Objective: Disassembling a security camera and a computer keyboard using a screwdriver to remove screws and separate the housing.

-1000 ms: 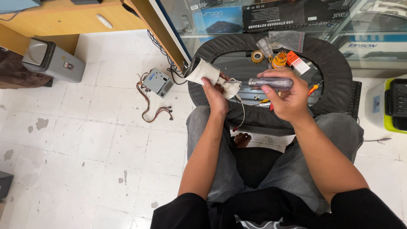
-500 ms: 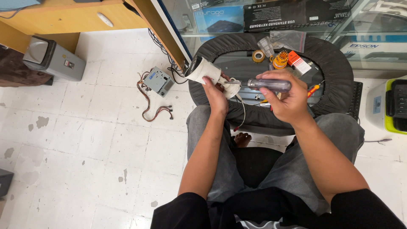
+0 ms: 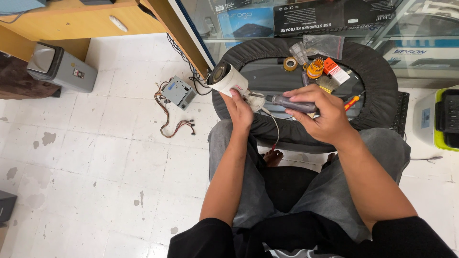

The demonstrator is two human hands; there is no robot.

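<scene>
Little has shifted since earlier: our left hand (image 3: 240, 109) still grips the white security camera (image 3: 228, 79), right hand (image 3: 319, 116) fingers closed round the screwdriver (image 3: 292, 102), tip at its base; next, steady turning.

White cylindrical camera (image 3: 228, 79) (lens up-left) tip-to-tip with clear-handled screwdriver (image 3: 291, 102)

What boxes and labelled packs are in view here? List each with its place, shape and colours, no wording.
Black flat carton: top centre behind the glass, long, with white print.
Blue box: left of it, flat, with a dark picture.
White carton: upper right, blue print.
Small pack: on the dark round tray, orange and white.
</scene>
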